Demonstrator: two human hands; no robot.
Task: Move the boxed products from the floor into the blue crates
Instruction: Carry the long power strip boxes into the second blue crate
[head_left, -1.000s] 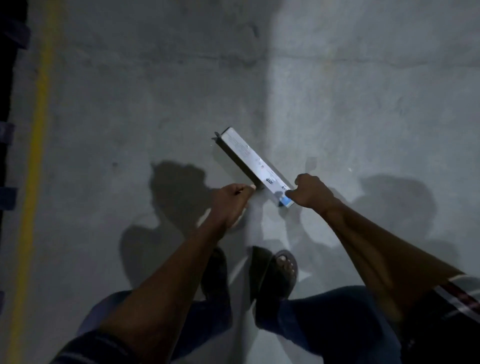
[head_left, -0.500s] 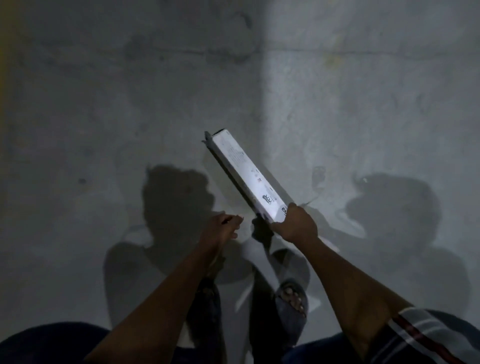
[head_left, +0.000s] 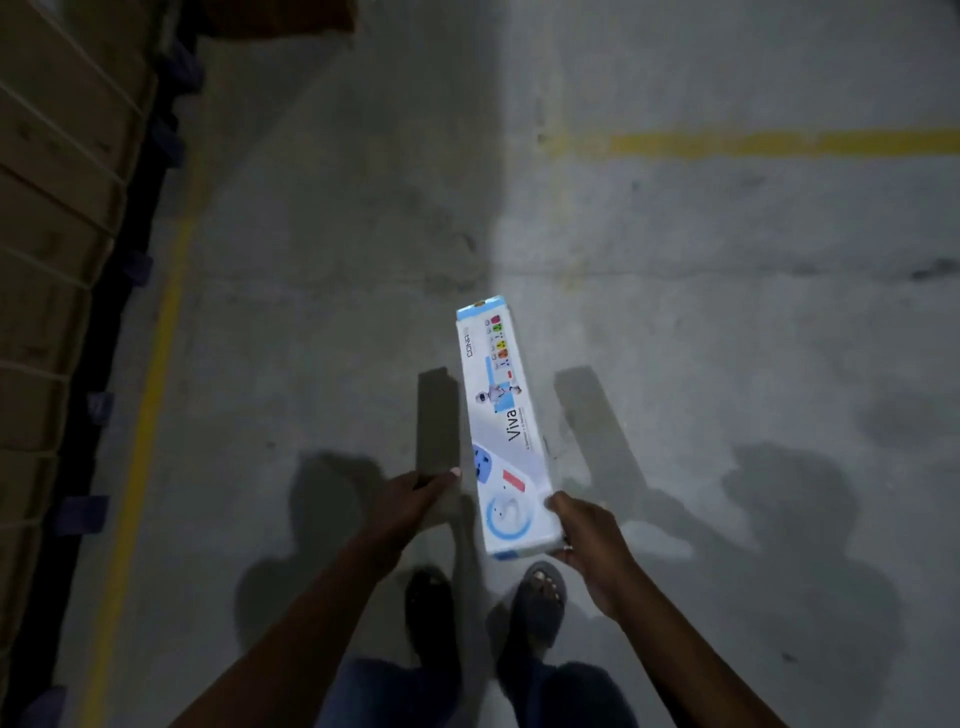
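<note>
**Box in hand, no crate in view**

Box (head_left: 506, 431): long, narrow, white and blue, printed "Viva". Carried clear of the floor (head_left: 727, 312), printed face up, long axis pointing away from the person. It hangs over open concrete, well away from the yellow line (head_left: 779, 143) at the far right.

Right hand (head_left: 587, 545): fingers curled round the box's near end, thumb on the right edge. This is the only grip on it. Left hand (head_left: 415, 496): just beside the box's left edge, not touching it; fingers loosely curled, and I cannot tell whether they hold something dark or only lie over a shadow.

Risks, as judgement:
- The hold is at one end, so most of the length sticks out unsupported. A quick turn or swing could lever the box out of the fingers.
- The far end could strike the stacked cartons (head_left: 57, 208) along the left edge if the person swings that way.
- Poor light and hard shadows may hide other boxes underfoot; the feet (head_left: 540, 587) are in open sandals.

Hidden or unclear:
- No blue crate is in view, so the drop point is unknown.
- No other boxed products show on the floor.
- The box's underside and the right fingers beneath it are out of sight.
- Small print on the box is unreadable.
- The dark strip below the cartons is too dim to identify.
</note>
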